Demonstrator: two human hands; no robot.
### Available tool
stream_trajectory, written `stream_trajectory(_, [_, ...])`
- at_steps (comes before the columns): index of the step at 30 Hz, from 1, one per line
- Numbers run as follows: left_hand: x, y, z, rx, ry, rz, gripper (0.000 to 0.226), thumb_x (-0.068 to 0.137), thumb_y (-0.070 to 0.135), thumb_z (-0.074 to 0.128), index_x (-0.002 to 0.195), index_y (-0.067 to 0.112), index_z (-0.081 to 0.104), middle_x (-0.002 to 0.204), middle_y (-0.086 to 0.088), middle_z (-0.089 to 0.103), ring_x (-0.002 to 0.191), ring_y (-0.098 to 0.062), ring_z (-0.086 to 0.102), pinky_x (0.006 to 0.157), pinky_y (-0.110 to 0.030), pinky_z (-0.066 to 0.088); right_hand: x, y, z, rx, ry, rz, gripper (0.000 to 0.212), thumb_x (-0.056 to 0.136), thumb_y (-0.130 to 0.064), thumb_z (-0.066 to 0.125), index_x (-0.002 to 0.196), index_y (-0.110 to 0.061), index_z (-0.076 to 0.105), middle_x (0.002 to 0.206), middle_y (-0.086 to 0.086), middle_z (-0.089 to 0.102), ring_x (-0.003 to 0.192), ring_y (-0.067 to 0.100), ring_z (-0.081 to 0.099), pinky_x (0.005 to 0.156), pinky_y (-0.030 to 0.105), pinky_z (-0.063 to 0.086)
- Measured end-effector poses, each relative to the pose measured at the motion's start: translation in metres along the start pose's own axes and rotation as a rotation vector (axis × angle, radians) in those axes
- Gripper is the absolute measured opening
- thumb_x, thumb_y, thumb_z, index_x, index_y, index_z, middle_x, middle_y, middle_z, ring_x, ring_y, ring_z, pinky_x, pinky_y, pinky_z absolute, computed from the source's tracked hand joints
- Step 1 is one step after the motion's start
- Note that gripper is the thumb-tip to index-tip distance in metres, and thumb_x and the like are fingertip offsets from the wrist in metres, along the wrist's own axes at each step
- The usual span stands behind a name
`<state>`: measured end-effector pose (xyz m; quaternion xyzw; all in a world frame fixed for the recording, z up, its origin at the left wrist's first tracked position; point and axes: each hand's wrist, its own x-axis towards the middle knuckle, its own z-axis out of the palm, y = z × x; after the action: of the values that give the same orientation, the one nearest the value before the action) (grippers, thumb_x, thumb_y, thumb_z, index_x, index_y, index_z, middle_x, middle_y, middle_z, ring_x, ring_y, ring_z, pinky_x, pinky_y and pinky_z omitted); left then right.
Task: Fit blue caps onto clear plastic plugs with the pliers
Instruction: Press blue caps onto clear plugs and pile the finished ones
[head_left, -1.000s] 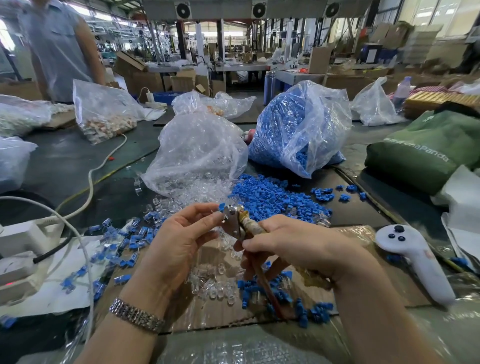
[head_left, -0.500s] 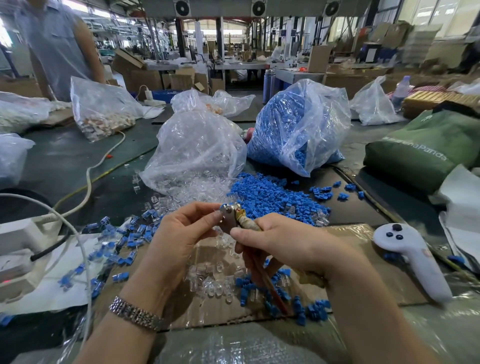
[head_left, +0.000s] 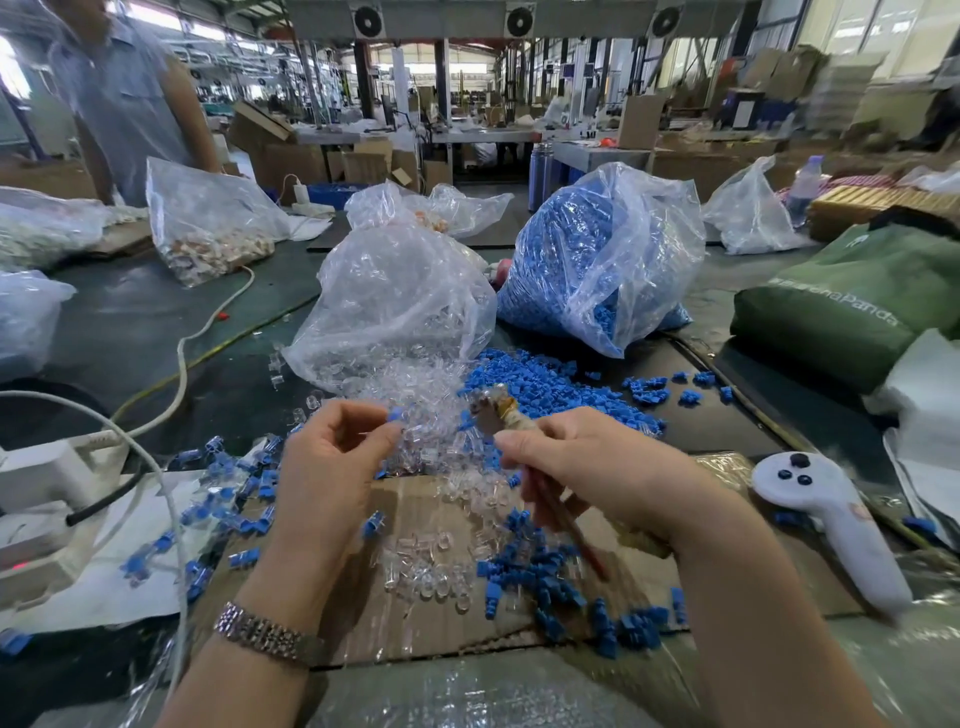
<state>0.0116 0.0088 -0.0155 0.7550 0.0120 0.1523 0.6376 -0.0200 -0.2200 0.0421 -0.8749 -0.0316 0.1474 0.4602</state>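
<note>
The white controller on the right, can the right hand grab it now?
Probably not yet: the right hand grips the pliers, though nothing blocks the way to the white controller.

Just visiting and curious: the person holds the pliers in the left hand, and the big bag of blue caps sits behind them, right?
Not quite: the head view shows the pliers in the right hand, not the left hand. The bag of blue caps does sit behind.

pliers (head_left: 501, 415) handles hidden in right hand (head_left: 587, 467)
</note>
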Motion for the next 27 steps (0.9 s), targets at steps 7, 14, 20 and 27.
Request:
stream_trajectory(7, [-0.003, 0.001, -0.004, 0.759, 0.214, 0.243, 0.025, 0.084, 0.007, 0.069, 0.101, 0.024, 0.062, 0.104, 0.005, 0.045, 0.102, -0.018, 0.044, 0.095, -0.042, 0.043, 0.011, 0.025, -0.018, -0.476, 0.360, 0.230, 0.035, 0.096, -0.046, 0.056, 0.084, -0.013, 0.059, 0.076, 0.003, 0.058, 0.069, 0.021, 0.056, 0.060, 0.033, 0.040])
stream_trajectory(14, [-0.013, 0.000, 0.017, 0.728, -0.393, 0.346, 0.010, 0.095, 0.025, 0.066, 0.093, 0.034, 0.062, 0.090, 0.017, 0.060, 0.081, 0.002, 0.060, 0.071, -0.019, 0.057, 0.021, 0.043, -0.006, -0.633, 0.370, 0.325, 0.036, 0.094, -0.044, 0.059, 0.073, -0.019, 0.043, 0.093, 0.008, 0.052, 0.075, 0.022, 0.053, 0.051, 0.031, 0.030])
stream_trajectory(20, [-0.013, -0.001, 0.019, 0.868, -0.403, 0.319, 0.011, 0.092, 0.045, 0.068, 0.095, 0.037, 0.061, 0.092, 0.020, 0.053, 0.081, 0.010, 0.050, 0.060, -0.007, 0.036, 0.028, 0.046, 0.002, -0.721, 0.335, 0.331, 0.053, 0.089, -0.060, 0.064, 0.111, -0.013, 0.055, 0.126, 0.015, 0.047, 0.112, 0.032, 0.053, 0.089, 0.042, 0.049])
stream_trajectory(27, [-0.015, -0.001, 0.015, 0.811, -0.359, 0.281, 0.009, 0.094, 0.032, 0.070, 0.100, 0.034, 0.064, 0.089, 0.018, 0.059, 0.076, 0.007, 0.054, 0.059, -0.009, 0.039, 0.031, 0.032, 0.012, -0.744, 0.426, -0.030, 0.031, 0.094, -0.046, 0.066, 0.120, -0.034, 0.054, 0.124, -0.004, 0.046, 0.123, 0.020, 0.041, 0.104, 0.049, 0.035])
